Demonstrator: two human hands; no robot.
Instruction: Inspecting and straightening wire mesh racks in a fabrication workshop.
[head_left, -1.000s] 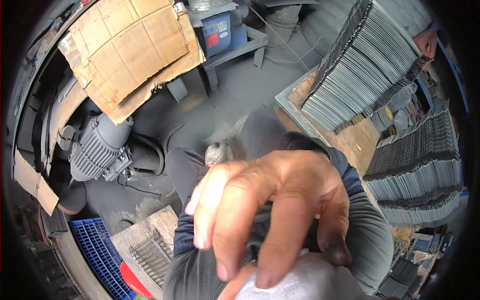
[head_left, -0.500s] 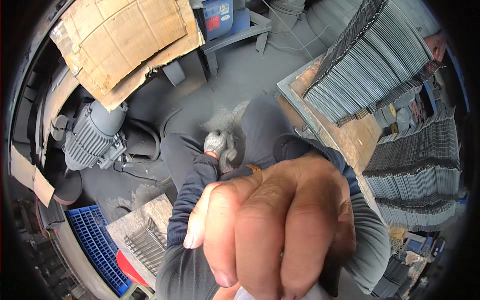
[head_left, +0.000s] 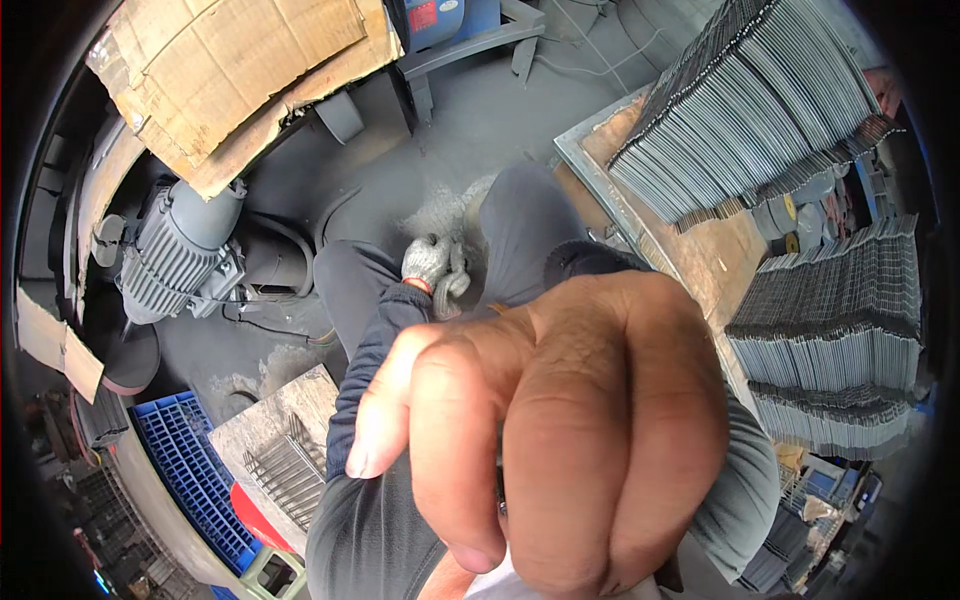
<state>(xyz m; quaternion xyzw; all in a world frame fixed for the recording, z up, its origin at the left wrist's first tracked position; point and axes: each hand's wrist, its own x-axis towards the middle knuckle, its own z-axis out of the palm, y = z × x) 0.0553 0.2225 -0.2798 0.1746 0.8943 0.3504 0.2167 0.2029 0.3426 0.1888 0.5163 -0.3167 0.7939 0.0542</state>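
Very close to the camera, my bare right hand (head_left: 570,410) fills the lower middle, its fingers curled downward. Whatever they close on, if anything, is hidden behind them. Farther off, between my knees, my left hand (head_left: 425,260) wears a pale grey knit work glove with a red cuff edge. Its fingers are closed around what looks like a second, limp knit glove (head_left: 452,296), which hangs beside my knee.
Tall stacks of thin metal sheets (head_left: 745,115) stand on a wooden-topped table (head_left: 720,265) at the right. At left are a grey electric motor (head_left: 180,255), cardboard (head_left: 240,70), a blue plastic grid (head_left: 195,475) and a board (head_left: 265,410) bearing metal rods (head_left: 287,475).
My right hand looms slightly larger, and its fingers have shifted a little. The left hand keeps its hold low between the knees. The whole view has moved slightly.
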